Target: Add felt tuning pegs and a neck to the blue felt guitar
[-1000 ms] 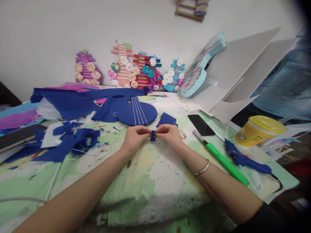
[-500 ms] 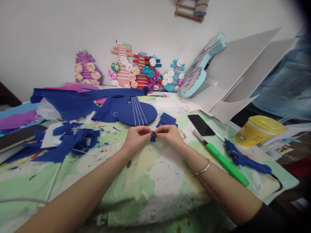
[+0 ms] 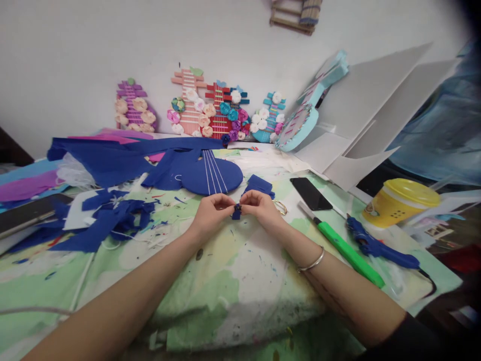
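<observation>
Between the fingertips of both hands is a small piece of dark blue crepe paper (image 3: 236,213), bunched at its top. My left hand (image 3: 213,212) pinches it from the left, and my right hand (image 3: 260,207) pinches it from the right. Just beyond the hands lies a blue guitar-shaped body (image 3: 225,173) with white strings across it. Cut blue paper squares (image 3: 258,185) are stacked behind my right hand. Next to that hand sit gold-handled scissors (image 3: 281,207), partly hidden by it.
On the right are a black phone (image 3: 311,193), a green utility knife (image 3: 349,254), a blue glue gun (image 3: 379,248) and a yellow lidded cup (image 3: 401,200). Blue paper scraps (image 3: 124,218) cover the left side. Decorated paper guitars (image 3: 220,108) lean on the back wall.
Both hands keep their pinch on the small blue paper piece. Their fingers shift only slightly, and everything else stays in place.
</observation>
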Demonstrator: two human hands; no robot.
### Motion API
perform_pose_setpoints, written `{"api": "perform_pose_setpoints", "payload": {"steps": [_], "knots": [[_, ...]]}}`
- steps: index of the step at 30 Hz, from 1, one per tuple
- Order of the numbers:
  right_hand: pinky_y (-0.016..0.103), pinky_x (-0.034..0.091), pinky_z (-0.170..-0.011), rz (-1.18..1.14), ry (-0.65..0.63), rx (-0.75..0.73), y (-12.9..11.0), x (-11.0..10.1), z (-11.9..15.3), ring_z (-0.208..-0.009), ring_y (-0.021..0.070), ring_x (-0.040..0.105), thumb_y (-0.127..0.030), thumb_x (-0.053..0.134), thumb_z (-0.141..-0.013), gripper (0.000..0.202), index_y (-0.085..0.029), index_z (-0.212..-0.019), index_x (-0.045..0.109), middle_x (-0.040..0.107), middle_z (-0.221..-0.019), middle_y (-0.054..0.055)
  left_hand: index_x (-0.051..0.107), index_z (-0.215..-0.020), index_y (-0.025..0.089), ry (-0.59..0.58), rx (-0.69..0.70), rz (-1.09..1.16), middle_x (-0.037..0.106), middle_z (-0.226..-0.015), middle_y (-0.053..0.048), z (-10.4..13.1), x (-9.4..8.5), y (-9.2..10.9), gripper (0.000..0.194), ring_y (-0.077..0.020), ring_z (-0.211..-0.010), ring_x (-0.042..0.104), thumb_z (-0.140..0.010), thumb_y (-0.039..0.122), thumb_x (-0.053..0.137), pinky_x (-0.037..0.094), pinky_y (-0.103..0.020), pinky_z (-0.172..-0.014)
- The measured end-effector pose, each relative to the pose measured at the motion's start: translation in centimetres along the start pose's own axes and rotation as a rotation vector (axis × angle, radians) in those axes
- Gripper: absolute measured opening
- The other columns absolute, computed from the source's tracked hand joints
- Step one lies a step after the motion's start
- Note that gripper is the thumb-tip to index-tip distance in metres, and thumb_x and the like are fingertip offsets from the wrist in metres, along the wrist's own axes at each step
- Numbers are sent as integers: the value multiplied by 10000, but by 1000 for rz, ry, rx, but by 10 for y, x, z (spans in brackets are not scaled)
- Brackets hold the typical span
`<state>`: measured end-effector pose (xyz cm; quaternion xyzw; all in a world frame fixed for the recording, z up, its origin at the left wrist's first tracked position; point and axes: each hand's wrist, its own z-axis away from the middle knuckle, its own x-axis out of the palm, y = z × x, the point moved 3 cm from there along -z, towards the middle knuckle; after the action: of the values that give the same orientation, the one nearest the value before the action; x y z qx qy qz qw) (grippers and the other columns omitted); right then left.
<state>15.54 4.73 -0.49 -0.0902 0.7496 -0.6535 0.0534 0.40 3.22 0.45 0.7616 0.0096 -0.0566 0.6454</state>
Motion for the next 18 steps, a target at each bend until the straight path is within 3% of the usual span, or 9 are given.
{"api": "perform_pose_setpoints", "payload": {"steps": [3,8,18], "knots": [[241,461,-602,-78,-12,68,1,3,1,-578,104,569,-145,692,-536,182,-166,-699,614,627,-640,-24,593,-717,156,5,-33,89,616,-682,17,-1,1,-3,191,-115,-654,573,-570,183,712,450,-245,-668],[221,424,-540,-37,-4,134,2,8,3,-525,87,520,-149,622,-555,63,-154,-617,621,601,-586,-14,602,-719,141,-69,-143,183,619,-678,-5,-6,5,-12,145,-119,-644,561,-584,168,645,421,-250,-641],[191,304,-347,-56,81,201,5,15,5,-348,74,438,-195,579,-565,47,-182,-604,557,485,-404,-61,585,-544,155,-61,-122,117,558,-556,7,-13,5,-16,47,-103,-539,481,-565,182,617,368,-232,-538]]}}
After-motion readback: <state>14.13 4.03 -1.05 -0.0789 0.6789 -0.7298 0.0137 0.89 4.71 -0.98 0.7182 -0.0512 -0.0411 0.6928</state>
